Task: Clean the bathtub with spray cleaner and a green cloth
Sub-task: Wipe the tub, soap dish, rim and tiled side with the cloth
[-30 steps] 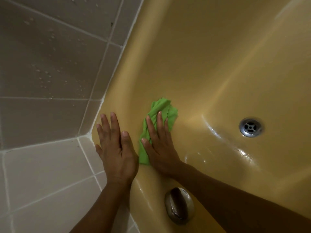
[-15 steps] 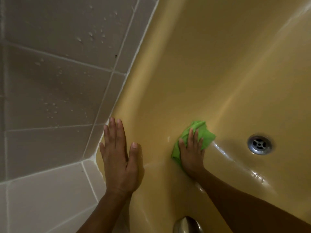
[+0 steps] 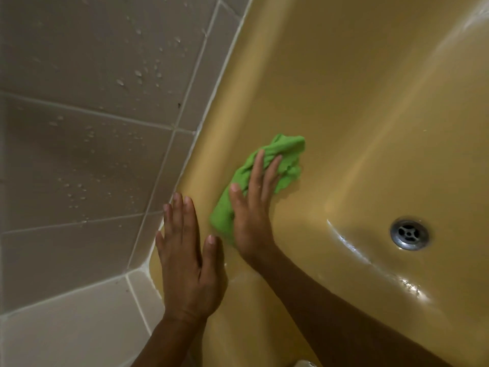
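The yellow bathtub (image 3: 357, 107) fills the right and middle of the view, its inner wall wet and shiny. A crumpled green cloth (image 3: 287, 157) lies against the tub's inner wall near the rim corner. My right hand (image 3: 252, 207) presses flat on the cloth with straight fingers. My left hand (image 3: 185, 250) rests flat on the tub's rim, just left of the cloth, fingers straight. No spray cleaner is in view.
A round metal drain (image 3: 409, 233) sits in the tub floor at the right. Grey wall tiles (image 3: 92, 102) with water drops and white grout border the tub on the left. A bit of a metal fitting (image 3: 304, 363) shows at the bottom edge.
My right hand slid the cloth right toward the drain, then back left and up the tub wall near my left hand. My left hand stayed on the rim.
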Available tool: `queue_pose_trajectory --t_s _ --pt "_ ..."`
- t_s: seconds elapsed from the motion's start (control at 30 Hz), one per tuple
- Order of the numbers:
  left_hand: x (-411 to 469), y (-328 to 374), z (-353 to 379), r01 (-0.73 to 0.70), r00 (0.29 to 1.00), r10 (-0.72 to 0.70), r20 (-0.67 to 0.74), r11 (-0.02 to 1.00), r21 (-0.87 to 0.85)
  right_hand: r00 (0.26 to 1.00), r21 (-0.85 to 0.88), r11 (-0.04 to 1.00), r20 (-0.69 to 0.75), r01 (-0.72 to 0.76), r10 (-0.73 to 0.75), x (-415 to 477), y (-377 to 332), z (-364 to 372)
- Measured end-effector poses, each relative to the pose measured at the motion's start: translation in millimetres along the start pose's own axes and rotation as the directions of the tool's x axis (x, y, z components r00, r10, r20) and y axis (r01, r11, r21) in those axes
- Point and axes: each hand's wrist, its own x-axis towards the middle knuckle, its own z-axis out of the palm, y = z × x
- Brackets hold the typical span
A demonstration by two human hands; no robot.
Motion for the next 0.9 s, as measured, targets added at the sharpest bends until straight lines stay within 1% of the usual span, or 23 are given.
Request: queue_pose_trajectory --t_s 0.03,0.1,0.13,0.27,0.37,0.47,0.57,0.6,0.63,0.67,0.77,0.83,0.9 --pt "1 0 0 -0.005 1.000 0.005 0.004 1.000 0.002 0.998 -0.044 0.997 0.028 0.057 -0.056 -9 3 0" --pt "2 1 0 -0.013 1.000 0.013 0.004 1.000 -0.009 0.991 -0.129 0.984 0.065 0.125 -0.117 -20 19 -2" --pt "2 1 0 -0.006 1.000 0.006 -0.002 1.000 -0.023 0.988 -0.159 0.977 0.082 0.139 -0.127 -23 28 -4" --pt "3 2 0 0.019 0.999 -0.020 -0.027 0.998 -0.053 0.988 -0.242 0.963 0.128 0.117 -0.088 -23 57 -13" --pt "4 4 0 0.016 1.000 -0.016 -0.026 1.000 -0.025 0.997 -0.257 0.966 0.079 0.019 0.002 -10 78 -18" --pt "4 4 1 0.008 1.000 -0.008 -0.023 1.000 -0.004 0.993 -0.223 0.968 -0.027 -0.117 0.114 17 84 -26" --pt "4 3 2 0.011 1.000 -0.010 -0.025 1.000 0.016 0.963 -0.129 0.957 -0.103 -0.260 0.248 49 69 -40" --pt "5 3 2 0.014 1.000 -0.014 -0.025 1.000 0.020 0.957 -0.117 0.952 -0.101 -0.282 0.271 58 61 -45" --pt "4 3 2 0.017 1.000 -0.016 -0.023 1.000 0.024 0.960 -0.127 0.953 -0.095 -0.274 0.263 65 52 -49" --pt "5 4 2 0.019 1.000 -0.018 -0.022 0.999 0.027 0.972 -0.152 0.961 -0.086 -0.231 0.220 70 42 -52" --pt "6 6 2 0.023 1.000 -0.022 -0.015 0.999 0.038 1.000 -0.215 0.976 -0.007 -0.024 0.023 71 2 -50" --pt "7 8 1 0.027 1.000 -0.027 -0.013 0.999 0.039 0.990 -0.225 0.965 0.062 0.135 -0.125 61 -24 -43" --pt "7 9 0 0.030 0.999 -0.029 -0.014 0.999 0.041 0.961 -0.236 0.933 0.126 0.271 -0.247 52 -37 -40"
